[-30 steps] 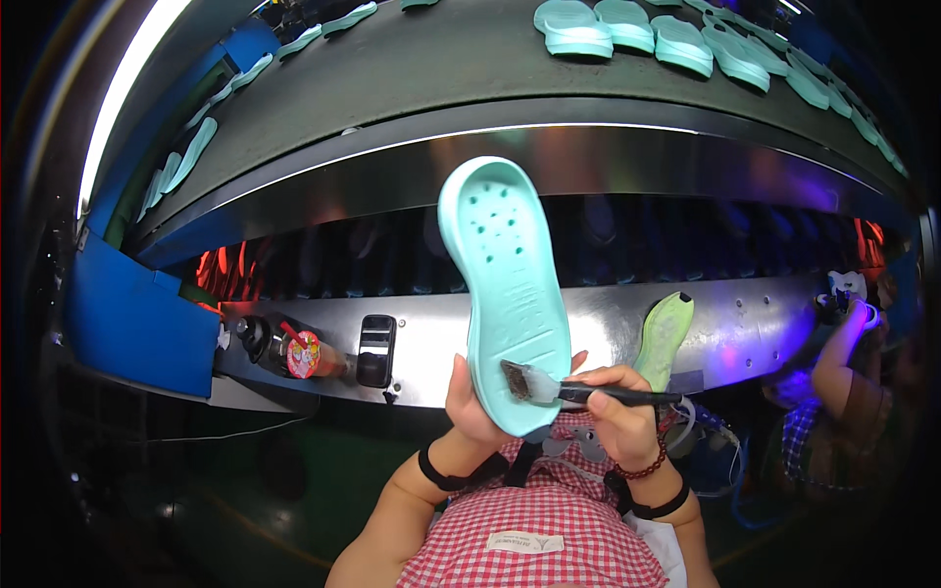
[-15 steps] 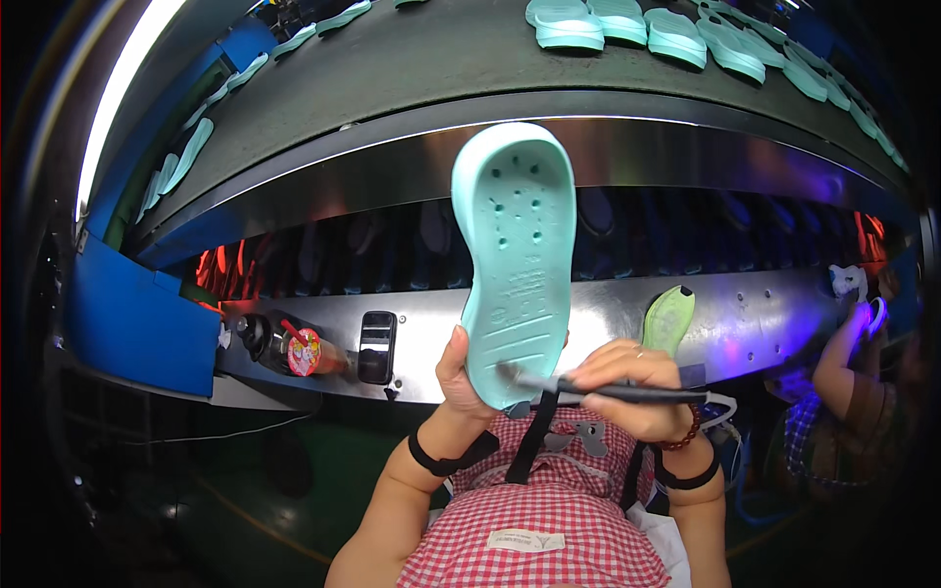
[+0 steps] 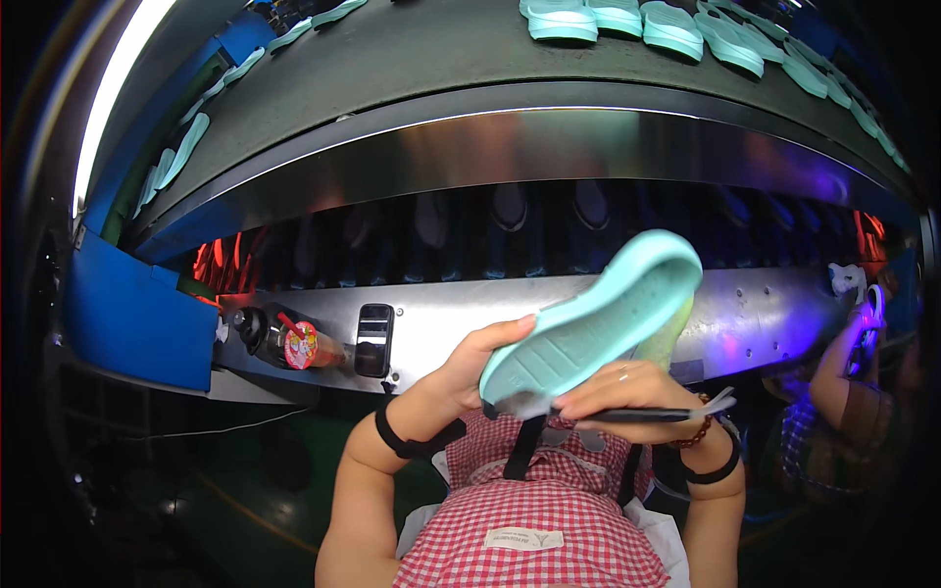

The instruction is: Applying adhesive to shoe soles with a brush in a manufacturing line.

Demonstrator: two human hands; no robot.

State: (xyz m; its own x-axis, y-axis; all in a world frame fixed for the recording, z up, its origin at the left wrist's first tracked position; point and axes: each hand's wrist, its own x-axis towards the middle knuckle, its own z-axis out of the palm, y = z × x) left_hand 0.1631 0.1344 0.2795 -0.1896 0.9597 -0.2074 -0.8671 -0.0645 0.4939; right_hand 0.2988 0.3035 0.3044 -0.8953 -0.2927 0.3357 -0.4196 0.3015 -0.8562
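My left hand grips a mint-green shoe sole by its near end, thumb on the rim. The sole is tilted, its far end pointing up and right, its hollow side with ridges facing me. In my right hand is a brush with a dark handle; its pale bristle tip is blurred at the sole's near end. Whether the bristles touch the sole I cannot tell. Partly hidden behind the sole, a yellow-green sole lies on the metal ledge.
Several mint soles rest on the dark conveyor belt at the back. On the ledge's left are a dark bottle, a drink cup and a black phone. Another person's arm shows at the right.
The sole has gone from upright and facing me to tilted right and lower. My right hand and the brush have shifted slightly, with the bristles now at the near rim.
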